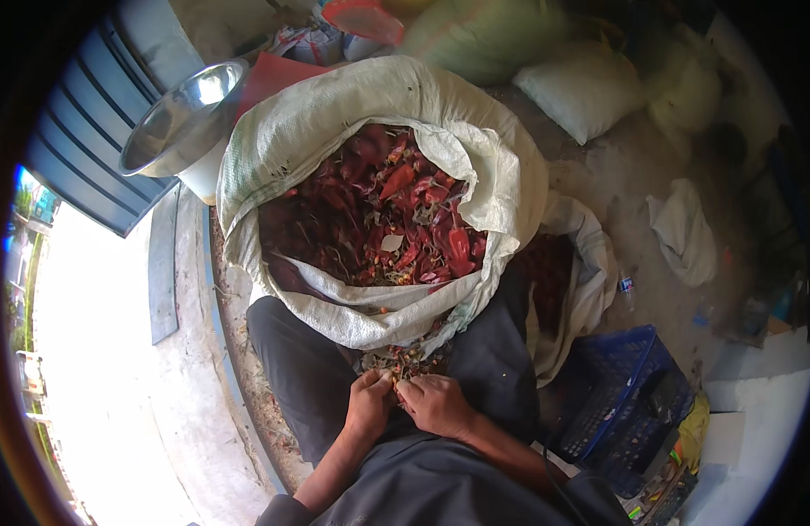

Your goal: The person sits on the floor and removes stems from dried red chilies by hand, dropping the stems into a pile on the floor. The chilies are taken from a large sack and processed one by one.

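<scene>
A large white woven sack [372, 89] stands before me between my knees, its rim rolled outward. Dried red chili peppers [400, 183] fill it, mixed with stems and a pale flake [392, 243]. Just below the near rim, my left hand [369, 402] and my right hand [439, 405] are close together, thumbs and fingers pinched. Between them is a small reddish piece, seemingly dried chili, mostly hidden by the fingers. Loose stems and chili scraps [405, 360] lie between my legs, right beyond my fingertips.
A steel basin [185, 118] sits on a white bucket [208, 174] at the left. To the right are a second open sack [592, 243] with dark red contents and a blue plastic crate [609, 394]. Stuffed sacks [579, 85] lie at the back.
</scene>
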Tool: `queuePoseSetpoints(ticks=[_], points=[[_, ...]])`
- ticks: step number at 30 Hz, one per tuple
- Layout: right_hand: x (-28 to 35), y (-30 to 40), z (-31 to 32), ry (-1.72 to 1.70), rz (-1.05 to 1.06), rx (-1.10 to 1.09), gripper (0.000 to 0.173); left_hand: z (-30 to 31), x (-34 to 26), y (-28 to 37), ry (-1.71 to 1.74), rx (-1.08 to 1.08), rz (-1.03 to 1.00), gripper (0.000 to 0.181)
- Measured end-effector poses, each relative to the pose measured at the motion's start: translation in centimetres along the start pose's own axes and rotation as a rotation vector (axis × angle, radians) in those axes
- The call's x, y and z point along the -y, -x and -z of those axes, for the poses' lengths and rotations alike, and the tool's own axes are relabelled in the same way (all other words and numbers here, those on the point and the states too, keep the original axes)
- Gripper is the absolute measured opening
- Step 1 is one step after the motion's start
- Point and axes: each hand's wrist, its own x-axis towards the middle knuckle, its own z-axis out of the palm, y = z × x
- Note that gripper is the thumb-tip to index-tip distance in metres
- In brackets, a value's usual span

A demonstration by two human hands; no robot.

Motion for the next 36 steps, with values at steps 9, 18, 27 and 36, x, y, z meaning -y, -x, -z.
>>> queuePoseSetpoints(ticks=[9, 18, 27, 36], points=[[-0.3, 2.1, -0.2, -0.616, -0.545, -0.053, 0.026, -5.2, -10.0, -0.6, -1.211, -0.093, -0.862, 0.014], [-0.7, 1.1, 0.3, -0.935, -0.744, -0.013, 0.023, -6.5, -14.5, -17.6, -1.738, -0.327, -0.673, 0.029], [-1.5, 1.3, 0.1, -0.662, -0.661, -0.047, 0.028, -3.1, -15.8, -15.8, -0.539, 0.027, -0.654, 0.033], [1.4, -5.3, 5.6, 0.171, 0.03, -0.351, 0.014, -2.7, -16.3, -4.8, -0.51, 0.404, -0.333, 0.028]])
